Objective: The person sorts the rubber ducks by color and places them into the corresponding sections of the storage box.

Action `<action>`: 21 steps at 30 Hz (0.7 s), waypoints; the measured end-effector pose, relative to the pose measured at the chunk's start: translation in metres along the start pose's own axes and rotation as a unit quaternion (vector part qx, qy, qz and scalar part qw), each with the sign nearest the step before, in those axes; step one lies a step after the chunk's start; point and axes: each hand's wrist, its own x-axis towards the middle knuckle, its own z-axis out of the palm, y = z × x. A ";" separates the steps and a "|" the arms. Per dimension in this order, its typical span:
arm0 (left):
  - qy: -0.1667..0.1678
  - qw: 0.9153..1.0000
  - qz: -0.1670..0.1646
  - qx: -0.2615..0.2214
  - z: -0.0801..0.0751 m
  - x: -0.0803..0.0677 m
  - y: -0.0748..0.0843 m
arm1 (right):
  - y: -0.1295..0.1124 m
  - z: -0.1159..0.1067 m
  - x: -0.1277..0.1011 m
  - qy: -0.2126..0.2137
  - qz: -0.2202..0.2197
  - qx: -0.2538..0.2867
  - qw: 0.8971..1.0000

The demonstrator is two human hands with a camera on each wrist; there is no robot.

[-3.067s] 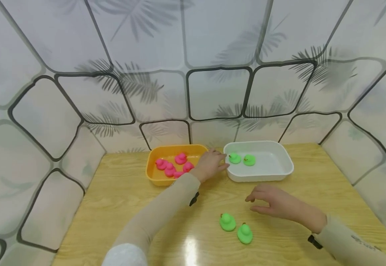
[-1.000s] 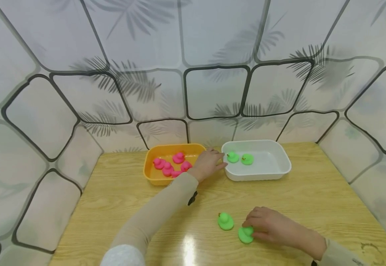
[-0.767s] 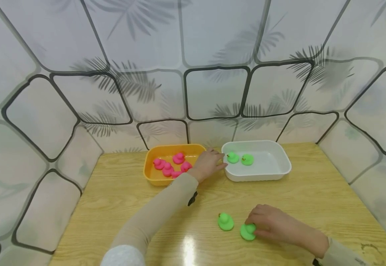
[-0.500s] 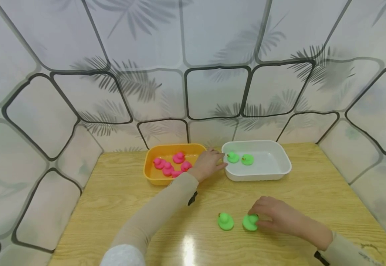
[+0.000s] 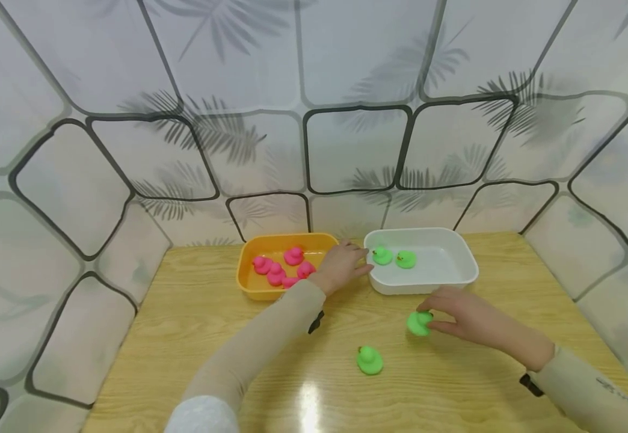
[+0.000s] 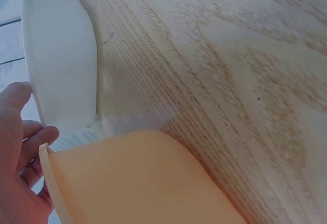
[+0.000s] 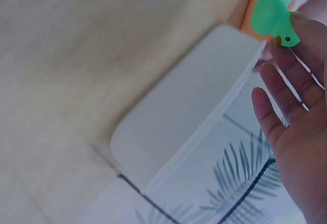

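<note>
Pale wall panels with leaf prints boxed in a wooden table [image 5: 195, 337], and all the action was on that tabletop. The right hand [image 5: 468, 319] had a green rubber duck [image 5: 418, 323] pinched at its fingertips, held just off the wood; the right wrist view showed the duck [image 7: 273, 12] stuck out past the fingers with its beak toward the palm. From that grip, the white tub [image 5: 449, 279] sat just beyond and a bit to the right, near wall closest to the hand, with two green ducks [image 5: 394, 257] already inside toward its left end. The left hand [image 5: 342, 267] rested between the tubs, relaxed fingers touching the white rim, not holding anything. Another green duck [image 5: 370, 359] sat loose on the table, nearer the body and left of the held one. The orange tub [image 5: 254, 287] with pink ducks [image 5: 284, 270] was further left.
</note>
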 end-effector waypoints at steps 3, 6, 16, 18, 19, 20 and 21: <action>-0.001 1.000 0.000 -0.001 -0.001 0.000 0.001 | 0.010 -0.008 0.003 0.009 -0.002 -0.019 1.000; 0.002 1.000 0.001 0.000 -0.001 0.000 0.001 | 0.022 -0.016 0.007 0.011 0.004 -0.037 0.999; -0.004 1.000 -0.004 -0.006 -0.001 0.000 0.001 | 0.057 -0.038 0.019 -0.002 0.038 -0.065 0.997; -0.004 1.000 -0.004 -0.006 -0.001 0.000 0.001 | 0.063 -0.040 0.022 -0.007 0.043 -0.067 0.997; -0.004 1.000 -0.004 -0.006 -0.001 0.000 0.001 | 0.065 -0.042 0.023 -0.010 0.048 -0.067 0.997; -0.004 1.000 -0.004 -0.006 -0.001 0.000 0.001 | 0.068 -0.043 0.024 -0.014 0.055 -0.067 0.996; -0.004 1.000 -0.004 -0.007 -0.001 0.000 0.001 | 0.070 -0.044 0.025 -0.019 0.065 -0.066 0.996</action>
